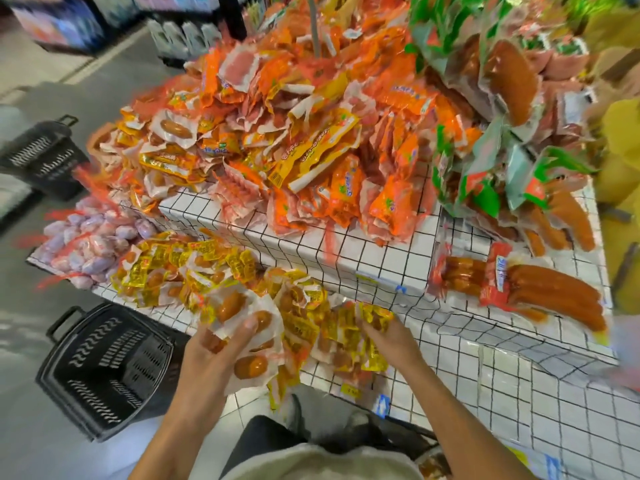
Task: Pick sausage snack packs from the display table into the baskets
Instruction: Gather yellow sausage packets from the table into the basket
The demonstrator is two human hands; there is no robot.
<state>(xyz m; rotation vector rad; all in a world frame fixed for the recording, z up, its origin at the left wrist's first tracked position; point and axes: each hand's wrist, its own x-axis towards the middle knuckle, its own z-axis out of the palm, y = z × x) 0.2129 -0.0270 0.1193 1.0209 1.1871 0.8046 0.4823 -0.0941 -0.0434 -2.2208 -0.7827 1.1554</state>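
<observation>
Right now my left hand [211, 355] is clamped on a bunch of sausage snack packs [242, 327], thumb across the top pack and fingers curled under the rest; the bunch sits at the near edge of the tabletop [519, 372], partly over the floor; my right hand [388, 337] lies just beside it on the yellow packs [349, 334] at that edge, fingertips pressed into them, though I cannot tell whether it has hold of any; the two hands are apart, with loose packs between them; what the coming move turns on, I judge, is that the near basket [107, 368] stands on the floor down and to the left of my left hand, close beside the table's corner, open side up, so the left hand is much the nearer and should carry its bunch leftward and down; the bunch runs lengthwise from my palm up toward the pile; a second basket [45, 154] stands well apart, farther up the left aisle; the heap of orange packs [311, 140] rises behind.
</observation>
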